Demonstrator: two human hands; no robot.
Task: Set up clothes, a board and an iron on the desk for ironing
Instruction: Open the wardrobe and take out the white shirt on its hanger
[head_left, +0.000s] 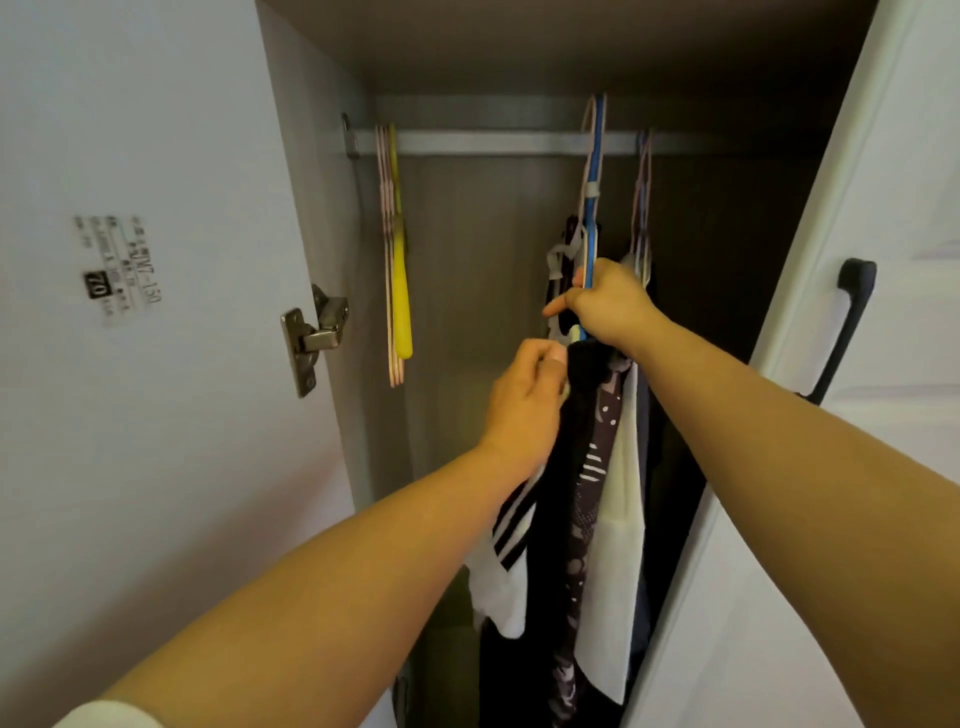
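Both my arms reach into an open wardrobe. My right hand (608, 306) grips a blue hanger (592, 197) that hangs from the rail (493, 141). Just below it my left hand (524, 400) holds the upper edge of a black garment (561, 493) on that hanger. Beside the black one hang a dark patterned garment (584, 530), a white garment (615, 545) and a white piece with black stripes (511, 530). No board or iron is in view.
Several empty pink and yellow hangers (397, 270) hang at the rail's left end. The left door (156, 364) stands open with a metal hinge (314, 332) and a label. The right door (810, 467) carries a black handle (847, 332).
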